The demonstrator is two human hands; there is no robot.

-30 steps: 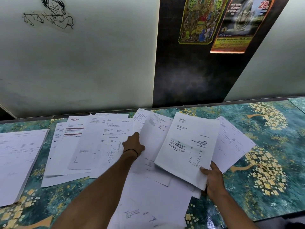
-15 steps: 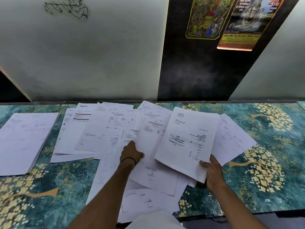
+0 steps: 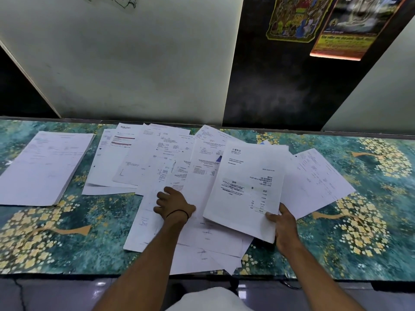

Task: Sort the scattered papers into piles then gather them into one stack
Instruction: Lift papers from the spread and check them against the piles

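White printed papers (image 3: 161,158) lie scattered and overlapping across the middle of a teal floral table (image 3: 370,221). A neat pile (image 3: 42,167) of sheets sits apart at the far left. My right hand (image 3: 281,223) grips the lower right corner of a thick bundle (image 3: 247,187), thumb on top, holding it slightly raised over the loose sheets. My left hand (image 3: 173,204) rests with fingers curled down on the loose sheets in the centre, a black band round its wrist. More sheets (image 3: 202,250) spread toward the near table edge between my arms.
A white wall panel (image 3: 134,63) and a dark panel with colourful posters (image 3: 325,25) stand right behind the table. Bare tabletop shows at the right and the front left. The table's near edge runs just below the lowest sheets.
My left hand has drawn back toward me across the loose sheets, which have slid nearer with it. The right hand keeps hold of the bundle. The camera has tilted down.
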